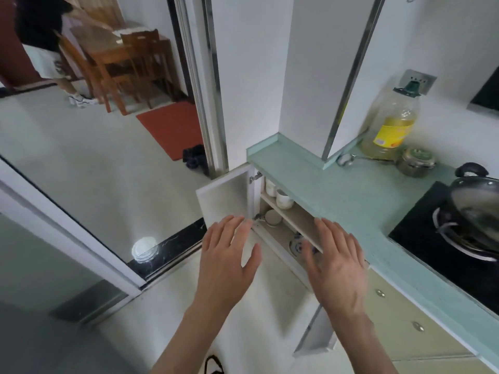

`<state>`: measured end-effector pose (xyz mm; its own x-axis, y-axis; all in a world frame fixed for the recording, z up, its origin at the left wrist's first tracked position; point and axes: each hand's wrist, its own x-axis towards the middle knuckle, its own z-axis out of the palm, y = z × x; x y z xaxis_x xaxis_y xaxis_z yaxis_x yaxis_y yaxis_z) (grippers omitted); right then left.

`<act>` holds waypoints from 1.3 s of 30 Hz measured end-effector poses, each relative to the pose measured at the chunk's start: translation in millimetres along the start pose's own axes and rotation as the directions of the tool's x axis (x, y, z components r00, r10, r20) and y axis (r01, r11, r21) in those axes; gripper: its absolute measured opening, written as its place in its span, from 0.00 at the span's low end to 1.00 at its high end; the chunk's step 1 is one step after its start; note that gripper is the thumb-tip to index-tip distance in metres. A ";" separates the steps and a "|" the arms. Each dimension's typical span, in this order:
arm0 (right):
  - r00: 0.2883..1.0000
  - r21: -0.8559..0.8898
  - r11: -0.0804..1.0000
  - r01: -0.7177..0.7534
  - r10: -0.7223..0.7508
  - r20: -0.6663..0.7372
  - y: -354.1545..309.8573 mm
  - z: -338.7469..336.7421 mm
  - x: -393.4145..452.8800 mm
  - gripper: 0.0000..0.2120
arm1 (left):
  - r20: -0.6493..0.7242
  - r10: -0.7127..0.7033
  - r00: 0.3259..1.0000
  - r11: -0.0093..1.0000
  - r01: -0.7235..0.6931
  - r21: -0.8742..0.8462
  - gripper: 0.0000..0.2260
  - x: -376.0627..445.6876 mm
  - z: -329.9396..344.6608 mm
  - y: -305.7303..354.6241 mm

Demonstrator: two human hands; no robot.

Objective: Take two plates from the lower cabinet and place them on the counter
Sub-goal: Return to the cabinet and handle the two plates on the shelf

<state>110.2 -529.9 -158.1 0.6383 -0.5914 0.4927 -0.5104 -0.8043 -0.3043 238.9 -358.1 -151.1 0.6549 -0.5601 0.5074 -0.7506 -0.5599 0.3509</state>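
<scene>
The lower cabinet (280, 228) stands open under the pale green counter (332, 195), its left door (226, 195) swung out. A white plate with blue pattern (295, 245) lies on the bottom shelf, partly hidden by my right hand. White cups (283, 199) sit on the upper shelf, and a round white dish (272, 217) sits further back below it. My left hand (229, 255) hovers in front of the opening with fingers straight and empty. My right hand (337, 263) is held flat beside it, fingers extended over the shelf edge, holding nothing.
On the counter stand an oil bottle (391, 125), a small steel lidded pot (415, 161) and a wok (478, 209) on the black stove (432, 244). A second cabinet door (316, 333) hangs open below my right hand. A person (43, 39) stands by wooden chairs (140, 60) far left.
</scene>
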 end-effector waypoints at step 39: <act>0.687 -0.167 0.668 -0.725 0.719 -0.108 57.1 246.2 68.6 0.24 | 0.349 0.424 0.836 0.883 -0.296 -0.364 0.17 195.7 316.6 -139.5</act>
<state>266.7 -630.5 -342.4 0.0095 -0.9782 0.2076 -0.9001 -0.0987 -0.4244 499.6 -582.9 -349.9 0.2599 -0.9184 0.2984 -0.8886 -0.1065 0.4461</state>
